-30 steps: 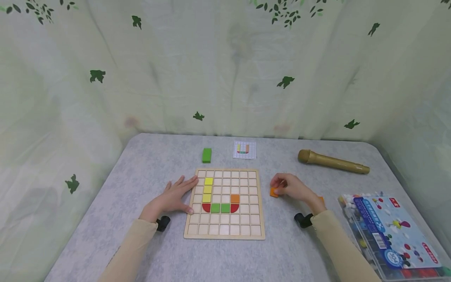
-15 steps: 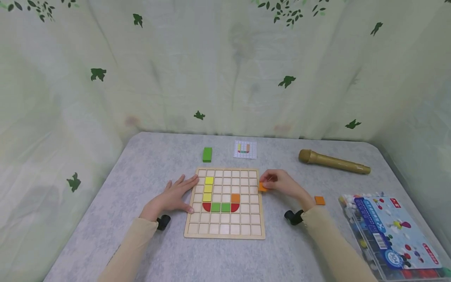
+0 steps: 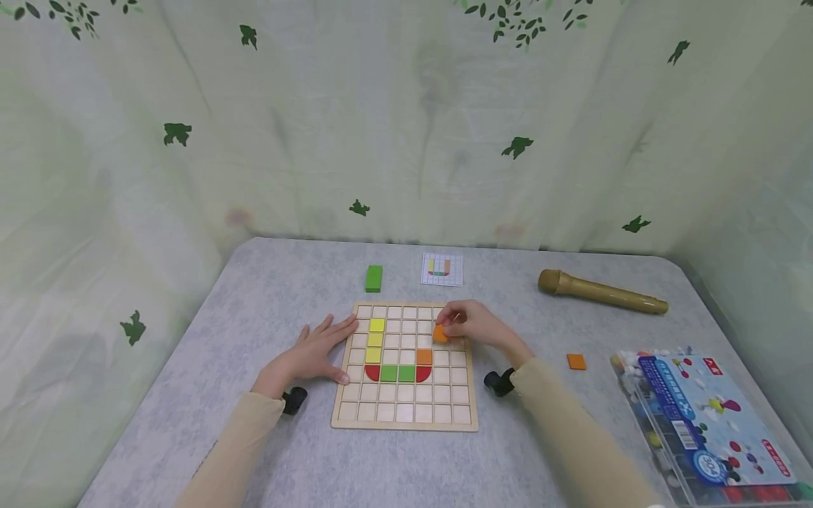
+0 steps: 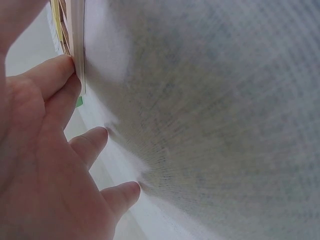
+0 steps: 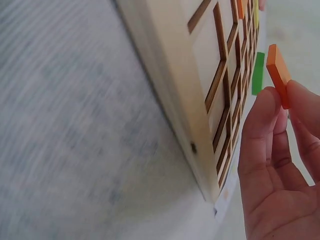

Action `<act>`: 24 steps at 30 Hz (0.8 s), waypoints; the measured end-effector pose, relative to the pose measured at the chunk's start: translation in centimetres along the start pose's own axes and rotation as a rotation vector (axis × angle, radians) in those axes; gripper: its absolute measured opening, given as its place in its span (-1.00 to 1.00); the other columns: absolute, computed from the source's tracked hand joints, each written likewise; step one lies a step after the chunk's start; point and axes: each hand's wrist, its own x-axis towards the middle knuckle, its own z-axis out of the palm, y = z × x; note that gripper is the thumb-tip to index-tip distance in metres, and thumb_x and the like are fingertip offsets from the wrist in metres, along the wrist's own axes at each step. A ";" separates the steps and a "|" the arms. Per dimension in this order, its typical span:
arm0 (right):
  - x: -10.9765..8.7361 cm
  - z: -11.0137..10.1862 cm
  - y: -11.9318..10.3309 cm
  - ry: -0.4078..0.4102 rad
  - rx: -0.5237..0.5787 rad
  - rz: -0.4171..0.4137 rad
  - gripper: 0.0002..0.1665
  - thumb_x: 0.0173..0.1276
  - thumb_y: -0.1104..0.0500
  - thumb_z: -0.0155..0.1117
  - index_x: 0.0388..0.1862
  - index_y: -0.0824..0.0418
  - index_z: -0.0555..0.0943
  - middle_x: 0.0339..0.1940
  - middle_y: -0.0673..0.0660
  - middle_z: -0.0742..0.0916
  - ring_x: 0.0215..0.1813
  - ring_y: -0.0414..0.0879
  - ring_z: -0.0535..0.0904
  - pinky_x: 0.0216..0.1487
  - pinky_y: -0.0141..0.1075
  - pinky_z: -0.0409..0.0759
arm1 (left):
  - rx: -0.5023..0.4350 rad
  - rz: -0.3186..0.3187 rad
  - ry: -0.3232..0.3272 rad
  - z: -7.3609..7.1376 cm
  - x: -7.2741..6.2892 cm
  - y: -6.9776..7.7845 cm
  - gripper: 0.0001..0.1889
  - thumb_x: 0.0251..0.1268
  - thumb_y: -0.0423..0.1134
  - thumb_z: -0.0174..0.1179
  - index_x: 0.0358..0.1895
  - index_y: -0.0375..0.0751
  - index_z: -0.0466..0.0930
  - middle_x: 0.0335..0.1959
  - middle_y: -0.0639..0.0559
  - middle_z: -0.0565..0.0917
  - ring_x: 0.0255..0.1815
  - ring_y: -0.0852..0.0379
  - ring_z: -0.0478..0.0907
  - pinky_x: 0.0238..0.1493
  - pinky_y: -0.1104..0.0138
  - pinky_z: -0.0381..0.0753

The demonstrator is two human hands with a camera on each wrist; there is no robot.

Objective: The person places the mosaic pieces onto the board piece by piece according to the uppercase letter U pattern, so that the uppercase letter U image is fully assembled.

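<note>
Thumb and finger of my right hand (image 3: 473, 323) pinch an orange square tile (image 5: 278, 75), held above the right part of a wooden grid board (image 3: 405, 418). My left hand (image 3: 306, 358) lies spread at the board's left edge, its thumb and a fingertip touching the frame, other fingertips on the table. On the board, yellow tiles (image 3: 375, 339) form a column on the left. Two green tiles (image 3: 397, 374) lie between two rounded red tiles (image 3: 423, 374). Another orange tile (image 3: 424, 357) sits above the right red one.
A loose orange tile (image 3: 576, 362) lies right of the board. Behind the board are a green block (image 3: 373, 279) and a pattern card (image 3: 442, 269). A gold microphone (image 3: 602, 291) lies back right, and a plastic case (image 3: 718, 423) stands front right.
My right hand has moved left with the orange tile, from the table right of the board to over the grid. The loose orange tile has come into full view. My left hand stays put.
</note>
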 end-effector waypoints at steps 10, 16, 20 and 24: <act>1.7 1.5 -0.9 -0.061 -0.053 -0.019 -0.92 0.26 0.37 0.27 -0.27 0.25 0.65 -0.40 0.03 0.64 -0.34 -0.10 0.50 -0.25 -0.32 0.49 | -0.001 -0.001 -0.008 0.0 0.1 0.2 0.16 -0.14 0.09 0.46 0.53 -0.18 -0.03 0.54 -0.10 -0.03 0.49 -0.31 -0.31 0.31 -0.30 -0.40; 2.1 2.4 -1.1 -0.063 -0.122 0.020 -0.92 0.26 0.37 0.27 -0.32 0.23 0.65 -0.45 0.01 0.64 -0.40 -0.12 0.50 -0.34 -0.33 0.50 | -0.005 0.002 -0.007 0.0 0.1 0.2 0.16 -0.15 0.11 0.46 0.53 -0.19 -0.02 0.54 -0.11 -0.03 0.49 -0.31 -0.31 0.30 -0.30 -0.40; 2.0 2.6 -1.4 -0.055 -0.135 0.059 -0.91 0.27 0.37 0.26 -0.33 0.21 0.64 -0.46 0.02 0.63 -0.44 -0.11 0.48 -0.40 -0.33 0.48 | -0.009 0.002 -0.002 0.0 0.0 0.2 0.16 -0.15 0.11 0.46 0.52 -0.20 -0.02 0.54 -0.12 -0.03 0.49 -0.32 -0.31 0.30 -0.30 -0.41; 1.9 2.7 -1.6 -0.047 -0.150 0.058 -0.91 0.27 0.38 0.25 -0.34 0.21 0.63 -0.47 0.03 0.60 -0.45 -0.11 0.46 -0.42 -0.34 0.46 | -0.009 0.003 0.002 0.0 0.0 0.1 0.16 -0.15 0.10 0.46 0.52 -0.20 -0.02 0.54 -0.11 -0.03 0.49 -0.32 -0.31 0.30 -0.30 -0.41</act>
